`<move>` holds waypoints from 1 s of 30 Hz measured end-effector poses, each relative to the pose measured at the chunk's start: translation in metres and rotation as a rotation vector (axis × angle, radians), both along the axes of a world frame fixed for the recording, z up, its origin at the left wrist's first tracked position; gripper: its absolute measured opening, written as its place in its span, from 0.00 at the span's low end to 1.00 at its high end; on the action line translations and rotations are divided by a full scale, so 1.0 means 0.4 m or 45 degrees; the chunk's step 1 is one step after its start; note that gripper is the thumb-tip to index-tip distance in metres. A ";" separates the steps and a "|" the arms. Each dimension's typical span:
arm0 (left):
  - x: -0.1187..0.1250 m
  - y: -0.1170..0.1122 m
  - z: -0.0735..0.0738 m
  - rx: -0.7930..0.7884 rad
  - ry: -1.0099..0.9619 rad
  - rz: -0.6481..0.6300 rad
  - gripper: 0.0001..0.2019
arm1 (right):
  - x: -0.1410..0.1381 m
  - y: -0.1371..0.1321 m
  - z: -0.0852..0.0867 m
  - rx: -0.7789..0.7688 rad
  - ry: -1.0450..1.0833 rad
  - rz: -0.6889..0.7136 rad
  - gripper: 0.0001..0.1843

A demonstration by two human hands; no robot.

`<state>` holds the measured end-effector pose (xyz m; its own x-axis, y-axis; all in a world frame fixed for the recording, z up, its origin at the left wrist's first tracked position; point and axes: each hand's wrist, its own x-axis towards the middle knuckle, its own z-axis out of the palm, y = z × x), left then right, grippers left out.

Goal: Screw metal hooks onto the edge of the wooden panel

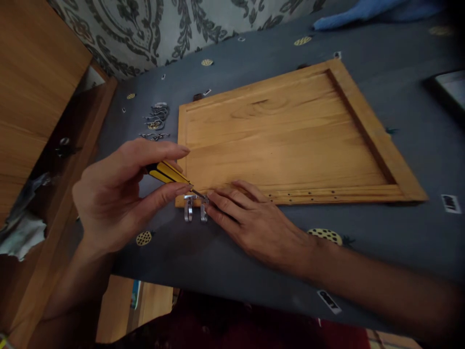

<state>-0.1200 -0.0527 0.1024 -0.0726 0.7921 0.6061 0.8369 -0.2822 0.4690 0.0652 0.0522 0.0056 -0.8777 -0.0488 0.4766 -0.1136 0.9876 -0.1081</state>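
My left hand [119,194] is closed around a yellow and black screwdriver [167,173], its handle between thumb and fingers. The blade slants down to the right, its tip at a shiny metal hook [204,212] on the near edge of a framed wooden panel [283,140]. Thumb and index finger of my right hand [254,220] press together at that same hook, while the other fingers rest on the wood. Just left of it, a second metal hook [188,209] hangs over the panel's edge. The screw at the blade's tip is too small to make out.
Small dark holes run in pairs along the panel's near rail. Several loose hooks [159,115] and a row of screws [154,136] lie on the grey pineapple-print cloth [232,261]. A blue cloth [359,13] is at the back, a dark-edged device [448,92] at right.
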 end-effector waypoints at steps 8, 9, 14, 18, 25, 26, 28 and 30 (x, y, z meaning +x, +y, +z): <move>-0.008 0.003 0.012 -0.073 -0.029 -0.103 0.21 | -0.001 0.000 0.000 0.002 0.000 -0.006 0.16; -0.009 0.004 0.016 -0.094 -0.011 -0.120 0.21 | 0.000 0.000 0.001 0.000 0.004 -0.005 0.16; -0.016 0.006 0.027 -0.131 0.035 -0.218 0.22 | 0.001 0.000 0.003 0.003 0.015 -0.015 0.17; -0.024 0.005 0.031 -0.149 0.054 -0.273 0.23 | 0.002 0.000 0.002 -0.003 0.020 -0.003 0.17; -0.012 0.006 0.024 -0.154 -0.036 -0.236 0.23 | -0.001 0.000 -0.002 0.004 0.031 -0.007 0.17; -0.005 0.007 0.019 -0.138 -0.085 -0.227 0.22 | -0.001 0.000 -0.001 0.002 0.039 -0.004 0.17; 0.009 0.008 0.006 -0.122 -0.234 -0.209 0.19 | -0.002 0.001 0.000 -0.004 0.049 0.004 0.16; 0.024 0.011 -0.008 -0.157 -0.424 -0.203 0.14 | -0.001 0.000 0.001 -0.010 0.041 0.004 0.16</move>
